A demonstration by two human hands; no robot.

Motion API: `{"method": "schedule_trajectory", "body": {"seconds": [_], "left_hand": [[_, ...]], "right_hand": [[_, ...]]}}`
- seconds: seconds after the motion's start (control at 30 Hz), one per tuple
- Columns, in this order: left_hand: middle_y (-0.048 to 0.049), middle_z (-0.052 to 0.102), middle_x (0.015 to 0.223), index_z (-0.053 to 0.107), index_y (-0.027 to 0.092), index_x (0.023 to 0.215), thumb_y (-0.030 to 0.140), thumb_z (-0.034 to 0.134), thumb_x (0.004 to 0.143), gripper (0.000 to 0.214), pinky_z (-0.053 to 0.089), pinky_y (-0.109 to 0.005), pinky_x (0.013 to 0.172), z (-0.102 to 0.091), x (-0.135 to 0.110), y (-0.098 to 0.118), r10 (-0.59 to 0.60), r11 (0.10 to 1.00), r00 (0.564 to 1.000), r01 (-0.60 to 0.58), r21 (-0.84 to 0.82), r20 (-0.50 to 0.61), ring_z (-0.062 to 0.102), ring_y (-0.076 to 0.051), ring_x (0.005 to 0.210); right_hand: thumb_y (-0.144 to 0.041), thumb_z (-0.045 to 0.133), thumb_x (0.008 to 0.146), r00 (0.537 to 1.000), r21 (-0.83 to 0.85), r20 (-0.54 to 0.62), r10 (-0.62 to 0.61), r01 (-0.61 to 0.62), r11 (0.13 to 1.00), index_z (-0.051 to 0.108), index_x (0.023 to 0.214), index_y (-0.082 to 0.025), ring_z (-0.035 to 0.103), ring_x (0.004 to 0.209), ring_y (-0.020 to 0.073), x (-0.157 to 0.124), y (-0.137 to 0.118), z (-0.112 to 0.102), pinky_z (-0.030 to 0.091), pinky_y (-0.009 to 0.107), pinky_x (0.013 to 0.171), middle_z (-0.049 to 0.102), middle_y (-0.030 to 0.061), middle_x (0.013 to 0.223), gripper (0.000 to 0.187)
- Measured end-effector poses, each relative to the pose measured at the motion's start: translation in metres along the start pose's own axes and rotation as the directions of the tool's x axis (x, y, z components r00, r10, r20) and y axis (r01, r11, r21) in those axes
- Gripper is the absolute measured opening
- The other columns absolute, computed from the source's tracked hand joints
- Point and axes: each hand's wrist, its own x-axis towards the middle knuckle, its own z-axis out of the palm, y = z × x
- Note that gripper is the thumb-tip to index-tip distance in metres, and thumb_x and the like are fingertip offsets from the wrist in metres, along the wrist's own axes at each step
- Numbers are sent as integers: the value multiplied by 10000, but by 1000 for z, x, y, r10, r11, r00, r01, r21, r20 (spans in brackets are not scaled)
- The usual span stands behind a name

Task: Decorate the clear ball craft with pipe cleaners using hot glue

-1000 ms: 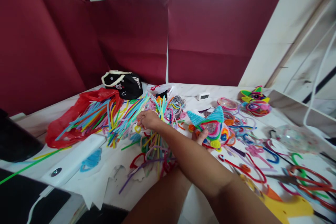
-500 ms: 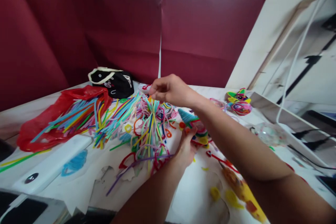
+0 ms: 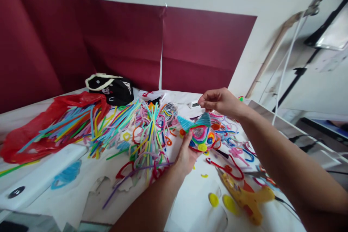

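Note:
My left hand (image 3: pixel 188 157) is closed around the lower left side of a pipe-cleaner animal face (image 3: pixel 201 138). This craft has two blue pointed ears, a pink and white eye patch, an orange and blue ringed eye and a yellow round nose. Above its right ear my right hand (image 3: pixel 221 102) is raised with thumb and fingers pinched together. What lies in that pinch, if anything, is too small to make out. A yellow hot glue gun (image 3: pixel 244 195) lies on its side at the lower right, near yellow pipe-cleaner discs (image 3: pixel 214 199).
Bundled pipe cleaners (image 3: pixel 152 134) spread over the table's middle and spill from a red plastic bag (image 3: pixel 16 141). A long white device (image 3: pixel 40 175) lies at left. Behind stands a black pouch (image 3: pixel 114 90). Loose pipe-cleaner bits (image 3: pixel 233 137) lie at right, beside a raised panel.
My right hand has moved from above the pipe-cleaner bundle rightward to over the craft's right ear. My left hand keeps hold of the craft. The view has turned slightly right.

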Motion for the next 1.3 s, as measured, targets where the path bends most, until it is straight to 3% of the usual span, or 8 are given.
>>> {"method": "schedule_trajectory", "body": {"seconds": [0.2, 0.33, 0.53, 0.7, 0.87, 1.07, 1.2, 1.3], "left_hand": [[-128, 712, 1299, 644, 208, 1323, 420, 714, 884, 493, 538, -498, 1029, 4, -3, -2, -25, 999, 1000, 25, -20, 13, 638, -317, 1251], [-111, 704, 1301, 653, 226, 1275, 378, 761, 838, 475, 534, -491, 1026, 1, -3, -3, -32, 999, 999, 32, -27, 15, 628, -310, 1261], [-102, 721, 1244, 688, 217, 1187, 425, 781, 810, 441, 573, -453, 921, 2, -7, 2, -47, 998, 999, 48, -42, 19, 674, -300, 1144], [-97, 725, 1262, 718, 223, 1145, 441, 808, 771, 442, 563, -459, 936, 6, -10, 3, -53, 994, 991, 65, -93, 123, 660, -319, 1190], [-105, 770, 1111, 735, 192, 1109, 440, 775, 801, 398, 565, -428, 907, 1, -9, -3, -110, 989, 980, 125, -81, 165, 697, -307, 1118], [-73, 784, 980, 719, 204, 1058, 446, 779, 784, 370, 512, -276, 622, -5, -6, -13, -140, 988, 978, 149, -48, 155, 731, -227, 813], [-54, 775, 895, 718, 209, 1046, 448, 790, 764, 377, 517, -261, 608, -4, -7, -16, -151, 987, 978, 157, -27, 147, 726, -215, 791], [-55, 776, 938, 714, 217, 1032, 458, 795, 750, 379, 530, -267, 588, -2, -8, -15, -154, 988, 980, 156, -2, 128, 724, -217, 798]], "right_hand": [[-168, 619, 836, 979, -129, 204, 11, 16, 992, 716, 901, -150, 643, 660, 114, 24, -15, 8, 509, 236, 633, 701, 24, 746, 118], [-93, 678, 751, 900, -246, 426, 89, 20, 969, 768, 886, -155, 667, 723, 135, 62, -21, 23, 507, 240, 692, 725, 4, 730, 174], [-220, 761, 721, 791, -388, 535, 296, -81, 918, 793, 1006, -112, 715, 786, 203, 114, 19, 25, 529, 285, 676, 791, 124, 947, 307], [-297, 778, 705, 660, -376, 642, 390, -173, 910, 794, 1060, -133, 742, 852, 205, 115, 62, 28, 529, 245, 655, 784, 146, 1107, 391], [-300, 801, 666, 535, -332, 750, 389, -204, 921, 785, 1146, -178, 739, 848, 196, 107, 88, 49, 538, 243, 683, 793, 104, 1084, 496], [-220, 737, 699, 438, -278, 847, 303, -121, 953, 746, 1259, -169, 717, 841, 186, 114, 92, 75, 536, 237, 692, 793, 81, 1050, 563], [-175, 729, 682, 388, -269, 882, 267, -49, 962, 741, 1276, -166, 694, 822, 179, 123, 95, 93, 530, 232, 679, 782, 59, 1006, 594], [-154, 747, 649, 387, -268, 888, 250, -6, 963, 739, 1283, -175, 687, 828, 178, 126, 99, 106, 516, 220, 645, 766, 69, 1066, 635]]}}
